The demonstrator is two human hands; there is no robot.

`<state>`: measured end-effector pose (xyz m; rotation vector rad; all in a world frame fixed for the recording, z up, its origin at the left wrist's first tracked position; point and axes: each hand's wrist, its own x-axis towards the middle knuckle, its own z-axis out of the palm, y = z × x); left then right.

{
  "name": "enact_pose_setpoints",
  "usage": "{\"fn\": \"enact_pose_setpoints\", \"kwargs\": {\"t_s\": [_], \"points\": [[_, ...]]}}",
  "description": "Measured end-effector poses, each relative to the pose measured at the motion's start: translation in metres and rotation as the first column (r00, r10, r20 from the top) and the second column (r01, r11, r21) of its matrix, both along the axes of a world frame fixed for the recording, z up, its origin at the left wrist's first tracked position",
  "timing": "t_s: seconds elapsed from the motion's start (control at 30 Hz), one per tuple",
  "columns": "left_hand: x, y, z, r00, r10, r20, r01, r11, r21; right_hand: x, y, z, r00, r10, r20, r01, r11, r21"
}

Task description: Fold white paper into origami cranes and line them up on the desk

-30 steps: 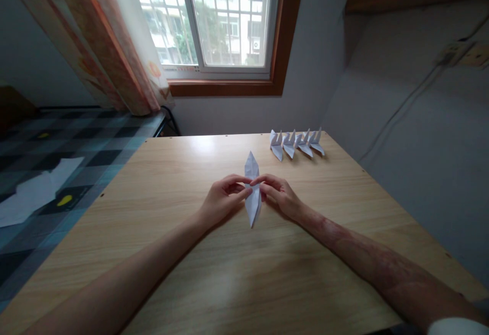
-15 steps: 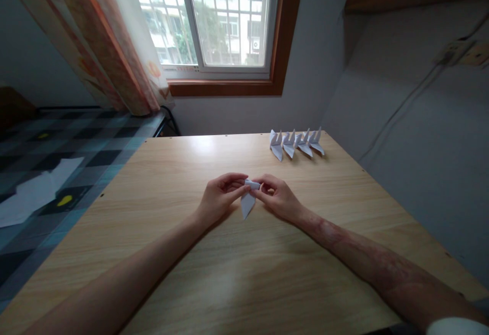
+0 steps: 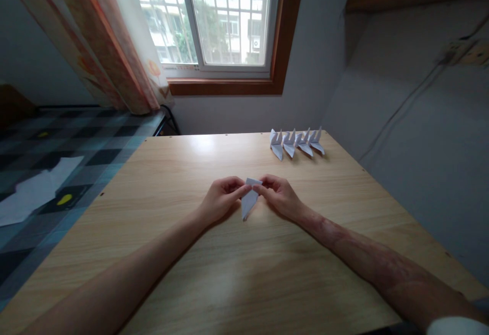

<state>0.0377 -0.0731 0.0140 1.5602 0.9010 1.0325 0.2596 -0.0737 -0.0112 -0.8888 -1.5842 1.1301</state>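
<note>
Between my hands is a small piece of folded white paper [image 3: 249, 206], its narrow point hanging down toward me and its wider end up. My left hand [image 3: 223, 197] pinches it from the left, thumb on the front face. From the right, my right hand [image 3: 280, 196] grips it the same way, the two thumb tips almost meeting at its middle. The fingers behind the paper are partly hidden. Farther back on the table, several white origami cranes [image 3: 304, 145] stand in a row at the right corner.
The wooden table [image 3: 183, 284] spreads under both forearms. On the left, a bed [image 3: 103, 144] with a checked cover bears white paper sheets [image 3: 34, 195]. A window [image 3: 233, 19] and a curtain [image 3: 110, 34] are behind. A cable [image 3: 401, 103] runs down the right wall.
The rolled-looking upper part of the paper now lies flatter and shows a wider face. Both thumbs have come closer together over its middle. The cranes have not moved.
</note>
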Motion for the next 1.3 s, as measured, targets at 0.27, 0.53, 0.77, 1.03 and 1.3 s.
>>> {"fn": "enact_pose_setpoints", "kwargs": {"t_s": [0.27, 0.53, 0.77, 1.03, 1.3], "points": [[-0.003, 0.006, -0.004, 0.999, 0.029, 0.04, -0.025, 0.995, -0.093, -0.002, 0.0, 0.0, 0.994, 0.077, -0.082, -0.076, 0.997, 0.019], [-0.003, 0.007, -0.005, 0.995, 0.021, 0.096, -0.004, 0.986, -0.167, -0.001, -0.004, 0.005, 0.999, 0.039, 0.001, -0.039, 0.999, 0.032], [-0.001, 0.008, -0.004, 0.987, 0.036, 0.159, -0.01, 0.987, -0.16, -0.005, -0.006, 0.003, 0.999, -0.032, 0.023, 0.032, 0.999, -0.001], [0.0, 0.006, -0.005, 0.984, 0.034, 0.177, -0.006, 0.988, -0.154, -0.005, -0.002, -0.002, 0.997, -0.074, -0.012, 0.074, 0.997, -0.004], [0.0, -0.001, 0.005, 0.998, 0.049, -0.033, -0.048, 0.999, 0.018, -0.002, -0.003, 0.004, 0.998, -0.059, 0.011, 0.059, 0.998, 0.022]]}}
